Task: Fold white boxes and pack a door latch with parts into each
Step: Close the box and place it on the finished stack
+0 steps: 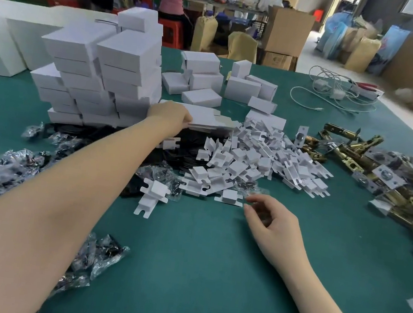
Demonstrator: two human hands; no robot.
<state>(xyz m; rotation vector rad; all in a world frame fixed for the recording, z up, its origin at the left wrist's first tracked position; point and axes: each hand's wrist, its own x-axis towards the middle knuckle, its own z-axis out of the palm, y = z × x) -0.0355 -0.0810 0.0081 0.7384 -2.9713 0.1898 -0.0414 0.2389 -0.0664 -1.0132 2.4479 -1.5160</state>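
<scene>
Left grip (170,116) fingertips behind flat boxes (213,120)

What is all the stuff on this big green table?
Folded boxes: many, white, stacked far left.
Flat box blanks: a stack, white, centre.
Card inserts: a heap, white, middle.
Door latches: many, brass, right side.
Parts bags: many, clear, left side.
Cables: several, white, far right.
Table: one, green.
Left hand: grips the flat box blanks.
Right hand: loosely curled, holding nothing, near the card inserts.
</scene>
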